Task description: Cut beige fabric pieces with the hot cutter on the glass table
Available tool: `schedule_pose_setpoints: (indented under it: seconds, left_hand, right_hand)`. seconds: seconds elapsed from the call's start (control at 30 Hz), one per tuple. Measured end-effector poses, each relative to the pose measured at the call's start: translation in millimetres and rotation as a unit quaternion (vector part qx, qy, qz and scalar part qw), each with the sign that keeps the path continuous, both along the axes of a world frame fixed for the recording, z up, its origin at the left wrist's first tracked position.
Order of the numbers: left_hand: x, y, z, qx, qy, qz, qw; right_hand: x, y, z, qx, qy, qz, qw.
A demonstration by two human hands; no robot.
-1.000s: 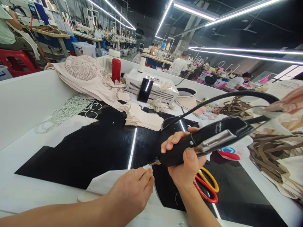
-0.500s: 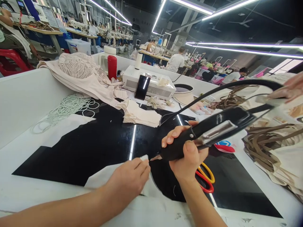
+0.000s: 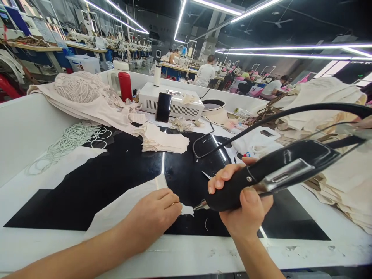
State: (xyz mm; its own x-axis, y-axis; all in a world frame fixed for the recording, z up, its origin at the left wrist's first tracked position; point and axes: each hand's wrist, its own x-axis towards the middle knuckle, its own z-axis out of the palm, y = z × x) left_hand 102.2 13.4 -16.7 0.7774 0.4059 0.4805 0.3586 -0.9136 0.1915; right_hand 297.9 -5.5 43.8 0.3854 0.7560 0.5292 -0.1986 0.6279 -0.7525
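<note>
My right hand (image 3: 247, 205) is wrapped round a black corded hand tool (image 3: 276, 166) with a silver lever and a pointed metal tip. The tip is at the edge of a small white tab of a white fabric piece (image 3: 124, 205), touching it or very close. My left hand (image 3: 154, 217) is closed on that fabric, pinching it just left of the tip. Part of the fabric lies on the black sheet (image 3: 116, 170), the rest under my left forearm. A scissor blade (image 3: 207, 175) shows beside my right fingers; its handles are hidden.
Cream fabric pieces (image 3: 165, 139) are stacked beyond my hands, before a phone (image 3: 164, 107) and a white vented box (image 3: 180, 104). Pale green cord (image 3: 69, 139) lies left, by a beige lace garment (image 3: 84, 91). Fabric piles (image 3: 345, 170) fill the right; the tool's cable (image 3: 261, 118) arches across.
The view has shifted. The white tab now sticks out past my left fingers, and more fabric shows behind that hand. The scissors' red and yellow handles are no longer visible.
</note>
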Motion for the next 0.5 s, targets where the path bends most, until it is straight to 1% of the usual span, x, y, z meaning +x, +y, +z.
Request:
schedule_pose_setpoints:
  seconds: [0.07,0.13,0.23,0.43,0.5]
  left_hand:
    - [4.0,-0.8,2.2,-0.035,-0.006,0.006,0.999]
    - [7.9,0.0,3.1,-0.047,0.003,0.017,0.999]
    - [14.6,3.2,1.5,-0.029,0.024,0.014,0.999]
    - [27.7,12.2,-1.1,0.015,0.053,-0.019,0.998]
    - [30.9,12.8,0.2,0.026,0.050,-0.007,0.998]
  right_hand:
    - [-0.1,-1.9,-1.8,-0.004,-0.006,-0.001,1.000]
    - [0.2,-3.3,-4.2,-0.007,-0.012,0.001,1.000]
    - [0.8,-4.2,-8.2,0.002,-0.015,0.006,1.000]
    - [0.3,-1.1,-11.8,0.007,0.002,0.009,1.000]
    - [-0.2,0.3,-12.8,0.010,0.009,0.017,1.000]
